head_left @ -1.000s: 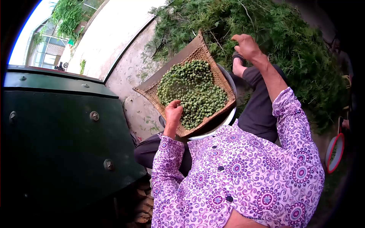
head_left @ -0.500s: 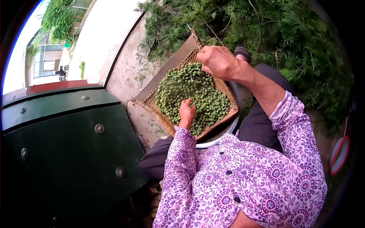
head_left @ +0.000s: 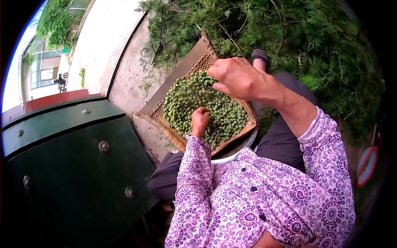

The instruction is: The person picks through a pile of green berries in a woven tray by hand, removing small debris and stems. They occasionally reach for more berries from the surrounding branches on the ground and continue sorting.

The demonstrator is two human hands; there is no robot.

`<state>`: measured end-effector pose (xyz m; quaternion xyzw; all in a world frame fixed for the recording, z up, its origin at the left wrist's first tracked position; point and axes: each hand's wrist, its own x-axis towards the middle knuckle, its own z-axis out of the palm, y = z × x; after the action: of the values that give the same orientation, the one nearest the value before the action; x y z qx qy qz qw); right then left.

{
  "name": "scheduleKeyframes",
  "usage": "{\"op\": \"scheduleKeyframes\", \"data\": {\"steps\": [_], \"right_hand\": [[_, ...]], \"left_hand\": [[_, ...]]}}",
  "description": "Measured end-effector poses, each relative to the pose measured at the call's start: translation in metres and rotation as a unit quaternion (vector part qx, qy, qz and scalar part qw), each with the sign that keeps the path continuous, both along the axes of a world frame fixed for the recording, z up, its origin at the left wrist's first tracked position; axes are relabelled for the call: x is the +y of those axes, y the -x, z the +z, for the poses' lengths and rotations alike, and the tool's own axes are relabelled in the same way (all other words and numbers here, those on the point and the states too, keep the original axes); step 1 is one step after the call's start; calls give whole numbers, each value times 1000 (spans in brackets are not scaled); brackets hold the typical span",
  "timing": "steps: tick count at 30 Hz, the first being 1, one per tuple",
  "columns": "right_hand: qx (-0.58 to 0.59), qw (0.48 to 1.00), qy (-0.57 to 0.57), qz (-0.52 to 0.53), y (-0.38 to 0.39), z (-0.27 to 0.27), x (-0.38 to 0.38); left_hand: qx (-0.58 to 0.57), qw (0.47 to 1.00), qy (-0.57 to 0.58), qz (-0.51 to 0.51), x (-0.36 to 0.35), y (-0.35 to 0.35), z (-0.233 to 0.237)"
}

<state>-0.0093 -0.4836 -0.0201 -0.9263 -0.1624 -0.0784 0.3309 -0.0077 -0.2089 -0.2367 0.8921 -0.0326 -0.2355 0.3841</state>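
Observation:
A woven basket tray lies tilted over a pale basin at my lap, with a heap of small green cones or berries in it. My left hand is closed low over the heap, its fingers curled; whatever it may pinch is too small to name. Above the tray's upper right side, my right hand is raised with fingers curled together, and what it holds, if anything, is hidden.
Green leafy branches cover the ground ahead and to the right. A dark green studded panel stands at the left. A red-rimmed oval object is at the far right. Concrete ground lies beyond the tray.
My left hand's fingers have drawn in closer together over the heap. My right hand stays raised in much the same pose. The whole view has shifted slightly.

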Motion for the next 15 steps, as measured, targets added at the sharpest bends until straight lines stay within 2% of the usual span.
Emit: {"op": "scheduleKeyframes", "data": {"steps": [2, 3, 5, 7, 9, 10, 11, 13, 14, 15], "right_hand": [[112, 993, -26, 35, 3, 1, 3], [106, 993, -28, 38, 4, -3, 5], [82, 988, -80, 108, 4, -20, 13], [96, 983, -75, 135, 3, -29, 24], [164, 961, -121, 190, 4, -34, 34], [211, 953, -119, 180, 6, -28, 38], [206, 954, -117, 182, 6, -28, 41], [260, 930, -138, 218, 6, -30, 48], [330, 906, -142, 224, 6, -30, 52], [326, 907, -142, 225, 6, -27, 53]], "left_hand": [[128, 983, 101, 89, -2, 1, 34], [188, 961, 159, 127, -1, 2, 48], [232, 928, 254, 140, -1, 7, 74], [259, 912, 301, 106, -6, 13, 106], [258, 917, 296, 71, -15, 18, 136], [251, 918, 302, 49, -18, 20, 147], [243, 919, 308, 25, -21, 21, 157], [230, 912, 339, -17, -25, 21, 174], [217, 912, 347, -17, -27, 22, 183], [213, 914, 346, -17, -27, 23, 188]]}}
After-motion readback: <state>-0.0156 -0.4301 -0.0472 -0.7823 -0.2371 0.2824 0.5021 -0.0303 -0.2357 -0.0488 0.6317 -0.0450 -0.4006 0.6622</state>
